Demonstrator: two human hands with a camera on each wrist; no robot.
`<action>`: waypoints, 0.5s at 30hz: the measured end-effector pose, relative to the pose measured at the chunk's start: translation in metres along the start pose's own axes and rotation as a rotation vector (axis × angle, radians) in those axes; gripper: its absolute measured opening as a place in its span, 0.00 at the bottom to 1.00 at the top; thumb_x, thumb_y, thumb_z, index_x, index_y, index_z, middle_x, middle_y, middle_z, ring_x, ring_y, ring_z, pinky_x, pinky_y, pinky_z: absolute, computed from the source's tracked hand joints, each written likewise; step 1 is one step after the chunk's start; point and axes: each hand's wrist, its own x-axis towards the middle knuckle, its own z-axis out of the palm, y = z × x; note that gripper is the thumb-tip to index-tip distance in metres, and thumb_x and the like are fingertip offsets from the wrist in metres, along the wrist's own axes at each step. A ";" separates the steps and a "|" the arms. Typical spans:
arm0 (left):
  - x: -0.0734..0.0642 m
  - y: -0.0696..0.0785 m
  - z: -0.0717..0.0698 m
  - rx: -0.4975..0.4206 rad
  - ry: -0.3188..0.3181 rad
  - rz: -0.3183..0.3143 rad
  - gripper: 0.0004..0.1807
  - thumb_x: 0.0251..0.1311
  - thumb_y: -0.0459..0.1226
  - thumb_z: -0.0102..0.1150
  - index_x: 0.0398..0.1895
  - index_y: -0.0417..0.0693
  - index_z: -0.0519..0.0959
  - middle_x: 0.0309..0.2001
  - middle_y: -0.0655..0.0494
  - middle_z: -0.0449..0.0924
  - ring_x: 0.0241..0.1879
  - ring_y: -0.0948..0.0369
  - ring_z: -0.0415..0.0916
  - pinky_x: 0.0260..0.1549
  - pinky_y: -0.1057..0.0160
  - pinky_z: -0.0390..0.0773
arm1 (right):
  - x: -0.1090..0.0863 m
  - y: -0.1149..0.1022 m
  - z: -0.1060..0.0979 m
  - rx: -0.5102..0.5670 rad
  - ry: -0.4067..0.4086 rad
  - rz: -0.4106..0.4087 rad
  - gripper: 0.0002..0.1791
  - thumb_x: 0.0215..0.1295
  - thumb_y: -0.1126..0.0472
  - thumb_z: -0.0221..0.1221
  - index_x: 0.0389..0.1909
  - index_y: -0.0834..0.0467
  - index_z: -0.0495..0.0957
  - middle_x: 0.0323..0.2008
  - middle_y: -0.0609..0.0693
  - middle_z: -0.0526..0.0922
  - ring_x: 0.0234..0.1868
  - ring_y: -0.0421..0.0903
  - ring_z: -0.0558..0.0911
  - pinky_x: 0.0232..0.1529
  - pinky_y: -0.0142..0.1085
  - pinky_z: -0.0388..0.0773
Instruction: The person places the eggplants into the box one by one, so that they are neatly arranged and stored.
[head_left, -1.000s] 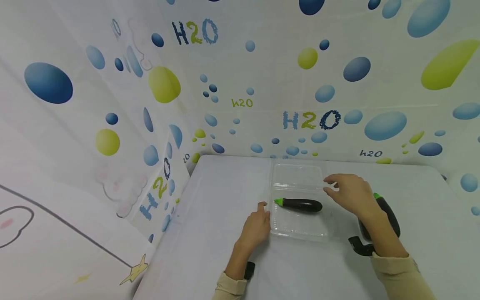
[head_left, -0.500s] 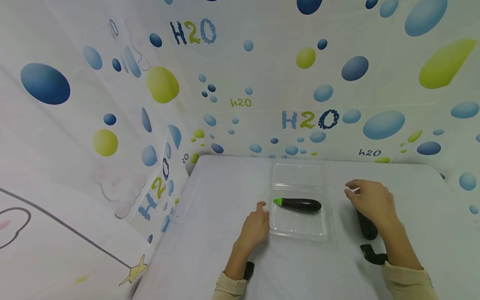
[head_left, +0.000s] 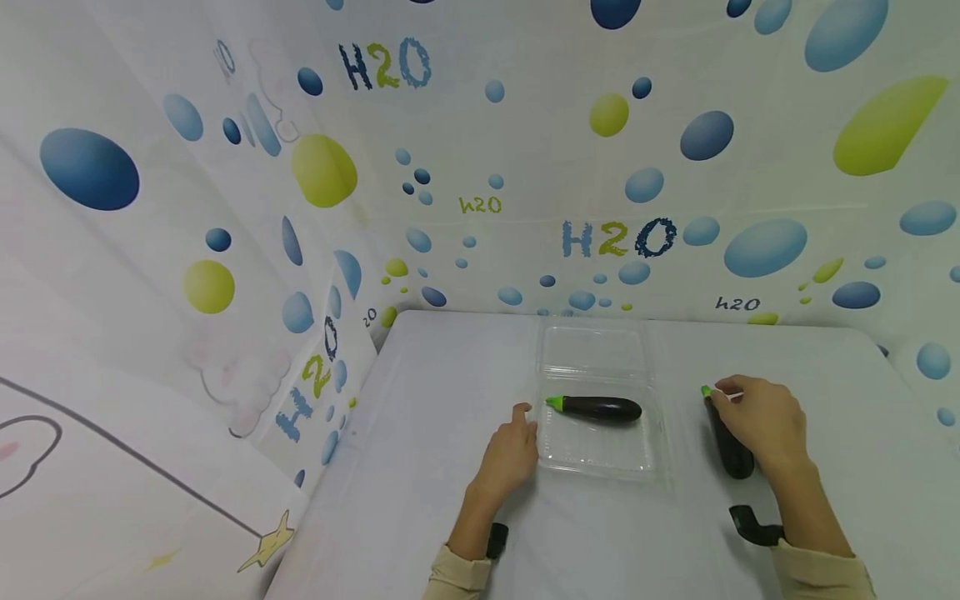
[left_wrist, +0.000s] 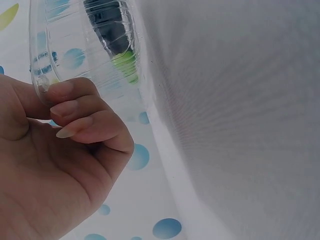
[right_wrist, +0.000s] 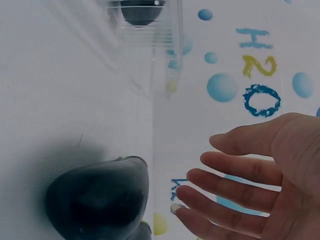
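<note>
Left of the right hand (head_left: 768,425), fingers spread, an eggplant (head_left: 729,446) is aimed stem-first at the tabletop's (head_left: 450,375) far edge; the tray (head_left: 592,456) is pinched by the left hand (head_left: 510,454).

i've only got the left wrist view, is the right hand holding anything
Observer: No, the right wrist view shows the right hand with its fingers extended and nothing in its grasp.
Operator: ok, anything lying outside the clear container
Observer: Yes, in the head view a green-tipped dark piece lies on the table, to the right of the container.
Operator: the dark piece inside gets cut off at my top edge, what's its far end like
Observer: Rounded and dark, pointing toward the right hand's side in the head view.
</note>
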 end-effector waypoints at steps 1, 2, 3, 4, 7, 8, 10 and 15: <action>0.000 -0.001 0.000 -0.001 -0.001 0.000 0.24 0.82 0.38 0.44 0.73 0.33 0.65 0.17 0.58 0.69 0.15 0.63 0.64 0.16 0.63 0.63 | -0.001 0.002 0.000 0.000 -0.007 0.008 0.18 0.70 0.54 0.63 0.49 0.64 0.86 0.40 0.67 0.88 0.40 0.66 0.85 0.27 0.49 0.75; 0.000 -0.001 0.001 -0.003 -0.001 -0.001 0.24 0.82 0.38 0.44 0.73 0.33 0.65 0.17 0.58 0.69 0.15 0.63 0.63 0.16 0.63 0.63 | -0.002 0.003 0.001 0.002 -0.014 0.017 0.18 0.70 0.54 0.62 0.49 0.65 0.85 0.41 0.67 0.88 0.40 0.66 0.84 0.27 0.50 0.75; 0.000 -0.001 0.001 -0.003 -0.004 -0.003 0.24 0.82 0.39 0.43 0.73 0.34 0.65 0.17 0.58 0.69 0.15 0.63 0.63 0.16 0.63 0.63 | -0.003 0.004 0.001 0.002 -0.021 0.023 0.19 0.70 0.54 0.62 0.50 0.66 0.85 0.41 0.68 0.87 0.39 0.66 0.85 0.27 0.49 0.75; 0.000 -0.001 0.001 -0.005 -0.004 -0.002 0.24 0.82 0.39 0.43 0.73 0.33 0.65 0.17 0.58 0.70 0.15 0.63 0.64 0.16 0.63 0.63 | -0.003 0.006 0.002 0.001 -0.029 0.029 0.19 0.70 0.54 0.62 0.50 0.66 0.85 0.41 0.68 0.87 0.39 0.67 0.84 0.26 0.50 0.75; 0.000 -0.001 0.000 -0.004 -0.006 -0.002 0.24 0.82 0.39 0.43 0.73 0.33 0.65 0.17 0.58 0.70 0.15 0.63 0.64 0.16 0.63 0.64 | -0.004 0.011 0.005 -0.005 -0.049 0.041 0.20 0.70 0.54 0.62 0.51 0.67 0.84 0.43 0.69 0.87 0.40 0.68 0.84 0.27 0.51 0.76; 0.000 -0.001 0.000 -0.006 -0.006 -0.002 0.24 0.82 0.39 0.43 0.73 0.33 0.65 0.17 0.58 0.70 0.15 0.63 0.64 0.16 0.63 0.64 | -0.004 0.013 0.005 -0.007 -0.058 0.049 0.20 0.71 0.54 0.62 0.51 0.67 0.84 0.44 0.69 0.86 0.40 0.69 0.84 0.27 0.51 0.75; -0.001 0.000 0.000 -0.009 -0.008 -0.002 0.24 0.82 0.38 0.43 0.73 0.33 0.64 0.17 0.58 0.71 0.15 0.63 0.65 0.15 0.63 0.64 | -0.005 0.016 0.008 -0.014 -0.070 0.058 0.21 0.71 0.53 0.62 0.52 0.67 0.84 0.45 0.70 0.86 0.41 0.71 0.83 0.27 0.52 0.76; -0.001 -0.001 -0.001 -0.014 -0.011 0.002 0.24 0.83 0.38 0.43 0.73 0.33 0.64 0.18 0.57 0.70 0.15 0.63 0.65 0.16 0.63 0.65 | -0.008 0.021 0.012 -0.019 -0.101 0.085 0.22 0.70 0.54 0.62 0.52 0.69 0.83 0.48 0.72 0.85 0.43 0.74 0.82 0.28 0.52 0.77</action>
